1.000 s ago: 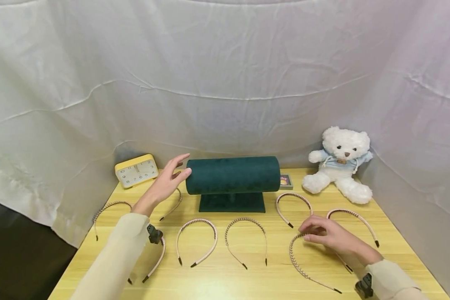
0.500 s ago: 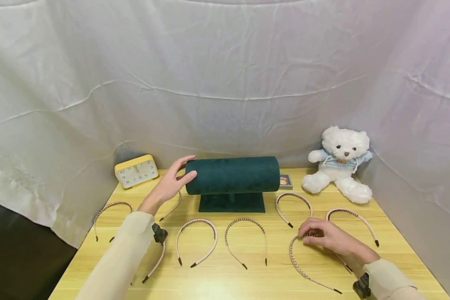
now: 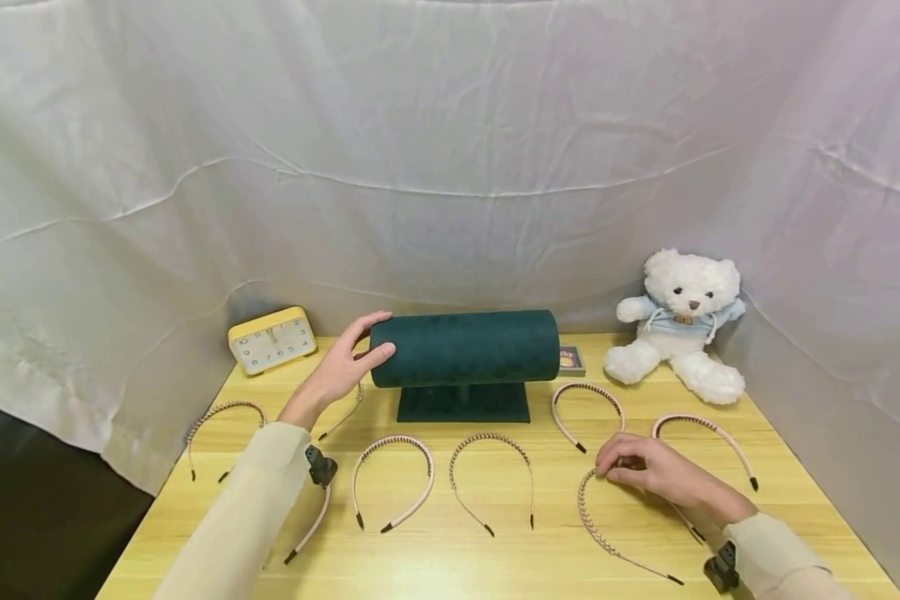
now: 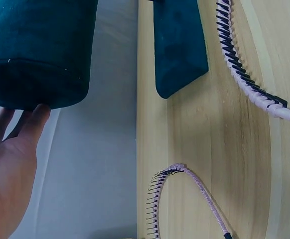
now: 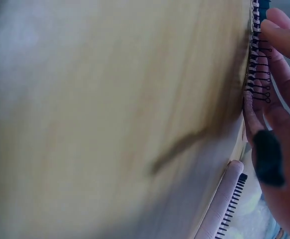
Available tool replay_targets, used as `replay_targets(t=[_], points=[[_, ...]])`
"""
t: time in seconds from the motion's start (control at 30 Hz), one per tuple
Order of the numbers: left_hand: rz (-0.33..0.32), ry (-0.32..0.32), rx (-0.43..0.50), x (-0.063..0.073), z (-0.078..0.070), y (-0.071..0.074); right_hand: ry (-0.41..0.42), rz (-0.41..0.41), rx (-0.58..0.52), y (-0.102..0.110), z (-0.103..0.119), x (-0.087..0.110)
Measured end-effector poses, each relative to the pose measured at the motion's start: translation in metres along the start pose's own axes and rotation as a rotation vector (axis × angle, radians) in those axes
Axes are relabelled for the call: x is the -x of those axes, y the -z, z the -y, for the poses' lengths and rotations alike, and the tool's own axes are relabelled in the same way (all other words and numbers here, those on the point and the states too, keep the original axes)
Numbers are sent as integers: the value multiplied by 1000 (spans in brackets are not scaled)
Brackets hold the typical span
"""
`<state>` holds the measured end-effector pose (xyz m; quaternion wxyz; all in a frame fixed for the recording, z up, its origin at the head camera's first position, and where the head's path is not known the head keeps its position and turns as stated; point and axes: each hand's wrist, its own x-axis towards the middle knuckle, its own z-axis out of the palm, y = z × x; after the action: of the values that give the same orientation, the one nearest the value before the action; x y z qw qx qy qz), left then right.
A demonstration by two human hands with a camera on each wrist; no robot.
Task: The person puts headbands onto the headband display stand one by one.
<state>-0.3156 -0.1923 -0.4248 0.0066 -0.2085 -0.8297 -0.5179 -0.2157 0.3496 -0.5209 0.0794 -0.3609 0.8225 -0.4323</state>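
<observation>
At the back middle stands a dark green velvet headband display stand [image 3: 468, 348], a horizontal roll on a flat base. My left hand [image 3: 336, 367] holds the roll's left end, thumb on its front and fingers over the top and behind. In the left wrist view the fingertips meet the roll's end [image 4: 35, 82]. At the front right my right hand [image 3: 667, 475] pinches a braided pink headband [image 3: 587, 512] at its toothed top, thumb against fingers. The right wrist view shows the headband's dark teeth [image 5: 259, 74] between the fingers.
Several more headbands, such as one [image 3: 393, 442] at centre and another [image 3: 492, 437] beside it, lie on the wooden table [image 3: 435, 567]. A yellow clock [image 3: 272, 340] stands back left, a white teddy bear [image 3: 678, 333] back right. A small framed card [image 3: 572, 361] is behind the stand.
My left hand has moved slightly right, from touching the roll's left end to holding it. The right hand stays at the headband almost unmoved.
</observation>
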Motion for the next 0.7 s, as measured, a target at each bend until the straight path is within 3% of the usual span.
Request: replay_targets(t=[0.43,0.7], points=[[7,16,12,0,1,1,35,4,64,2,-7,0],[12,29,13,1,-2,1,43,-9,77,5,0,0]])
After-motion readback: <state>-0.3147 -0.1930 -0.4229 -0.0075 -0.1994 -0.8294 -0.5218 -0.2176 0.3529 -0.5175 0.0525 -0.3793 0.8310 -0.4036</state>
